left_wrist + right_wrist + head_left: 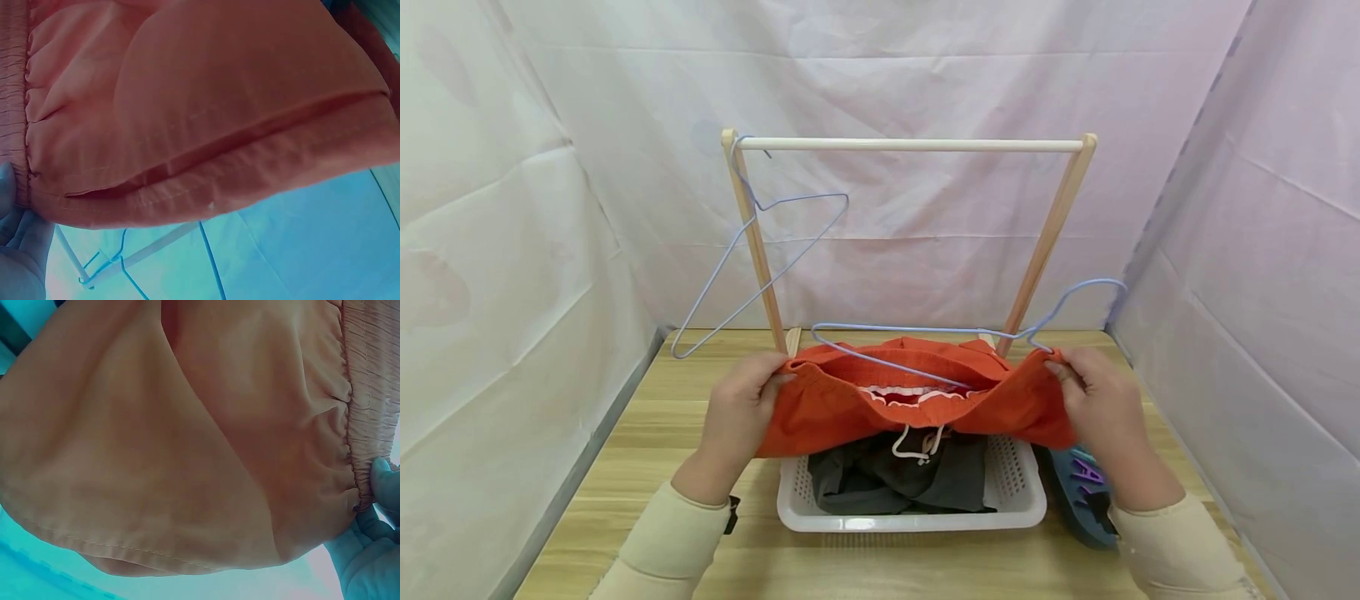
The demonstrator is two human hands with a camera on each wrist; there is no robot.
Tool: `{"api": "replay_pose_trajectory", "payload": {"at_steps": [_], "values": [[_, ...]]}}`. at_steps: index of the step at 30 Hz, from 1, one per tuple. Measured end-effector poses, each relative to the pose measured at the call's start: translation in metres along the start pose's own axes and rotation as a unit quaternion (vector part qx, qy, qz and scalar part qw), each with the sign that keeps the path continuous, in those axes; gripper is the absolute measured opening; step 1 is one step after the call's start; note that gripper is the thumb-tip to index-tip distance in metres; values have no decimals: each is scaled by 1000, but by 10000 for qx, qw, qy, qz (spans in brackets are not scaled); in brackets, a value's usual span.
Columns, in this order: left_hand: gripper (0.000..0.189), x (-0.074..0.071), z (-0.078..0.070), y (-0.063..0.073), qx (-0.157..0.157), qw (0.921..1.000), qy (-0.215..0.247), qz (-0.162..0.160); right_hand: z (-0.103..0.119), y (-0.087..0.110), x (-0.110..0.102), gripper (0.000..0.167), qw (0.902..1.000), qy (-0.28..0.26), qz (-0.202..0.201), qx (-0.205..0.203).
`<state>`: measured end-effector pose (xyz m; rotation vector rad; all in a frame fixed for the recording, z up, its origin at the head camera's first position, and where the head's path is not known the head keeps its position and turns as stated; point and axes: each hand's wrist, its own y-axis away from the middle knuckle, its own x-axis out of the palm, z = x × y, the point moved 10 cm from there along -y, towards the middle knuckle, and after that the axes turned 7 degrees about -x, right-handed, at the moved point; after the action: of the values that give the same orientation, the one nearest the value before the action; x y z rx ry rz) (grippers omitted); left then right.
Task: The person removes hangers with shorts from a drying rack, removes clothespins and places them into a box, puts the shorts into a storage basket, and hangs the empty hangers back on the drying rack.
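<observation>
A pair of orange shorts (827,408) with an elastic waistband and white drawstring is stretched out over the basket. My left hand (741,404) pinches one end of the waistband. At the opposite end, my right hand (1101,400) grips the waistband between thumb and fingers. A blue wire hanger (901,327) slants into the waist opening, its hook sticking out above the right hand. In the left wrist view the shorts (206,125) show a side pocket slit. Gathered elastic lies under the thumb of the right hand (375,544) in the right wrist view.
Behind stands a wooden rack with a white rod (917,145). A second blue hanger (808,197) hangs at its left end. Below the shorts, a white basket (917,522) holds dark grey cloth (895,487). A dark blue object (1075,500) with purple lettering lies right of it.
</observation>
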<state>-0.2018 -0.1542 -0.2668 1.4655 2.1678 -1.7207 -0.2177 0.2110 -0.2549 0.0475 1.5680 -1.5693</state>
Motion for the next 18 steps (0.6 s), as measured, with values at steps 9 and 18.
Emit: {"api": "replay_pose_trajectory", "payload": {"at_steps": [9, 18], "values": [[30, 11, -10, 7, 405, 9990, -63, 185, -4, -10, -11, 18, 10000, -63, 33, -68], [28, 29, -10, 18, 543, 9963, -65, 660, -8, -11, -16, 19, 9996, 196, 222, -38]]}}
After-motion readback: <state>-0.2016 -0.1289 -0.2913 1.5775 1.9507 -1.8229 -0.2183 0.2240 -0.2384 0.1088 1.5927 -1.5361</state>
